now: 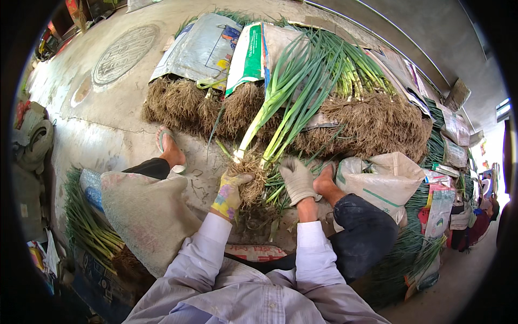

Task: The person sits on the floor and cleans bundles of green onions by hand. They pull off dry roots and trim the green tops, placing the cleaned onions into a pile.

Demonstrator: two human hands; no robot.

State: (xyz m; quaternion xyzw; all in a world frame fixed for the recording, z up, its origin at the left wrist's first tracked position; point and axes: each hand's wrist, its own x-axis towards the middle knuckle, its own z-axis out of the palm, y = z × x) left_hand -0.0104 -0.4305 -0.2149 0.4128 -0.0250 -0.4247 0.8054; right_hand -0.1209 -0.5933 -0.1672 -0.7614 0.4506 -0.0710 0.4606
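Observation:
Long green-onion stalks with white lower ends [254, 128] fan out away from me. My left hand [235, 192], in a yellow floral glove, is closed on their tangled brown roots [251, 188]. To the right, my right hand [297, 180] wears a pale knitted glove and hovers over or touches loose green leaves [277, 190]; its fingers are blurred, and whether they grip anything is unclear. Beyond both hands lie large bundles of green onions, their matted roots [372, 125] facing me and many of their stalks covered by woven sacks [202, 48].
My sandalled feet [170, 150] rest either side of the hands. An open white woven sack [380, 182] stands by my right knee, and a beige sack [145, 210] lies at my left. More green onions [95, 235] lie lower left. Covered rows and people [481, 218] are at far right.

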